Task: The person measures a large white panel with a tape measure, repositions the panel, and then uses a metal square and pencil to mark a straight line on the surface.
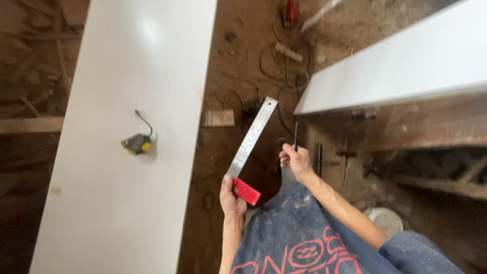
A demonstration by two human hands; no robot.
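The long white board (127, 137) is the landmark; it runs from the top of the view to the bottom on the person's left and lies flat, so its broad face serves as a working surface. A second white panel (401, 66) lies well to the right of the board, raised on a rough timber frame. The dirt floor (243, 66) between them carries loose cable and scraps. The try square (252, 147) is held just beside the board's right edge, steel blade angled up and away, red stock lowest. The left hand (231, 198) is closed around that stock, a grip that keeps the blade free. The right hand (296, 161), further right, is closed on a dark pencil (296, 133) held upright. A yellow tape measure (137, 144) rests on the board's face. A white bucket (385, 219) stands right of the person's legs; its contents cannot be made out.
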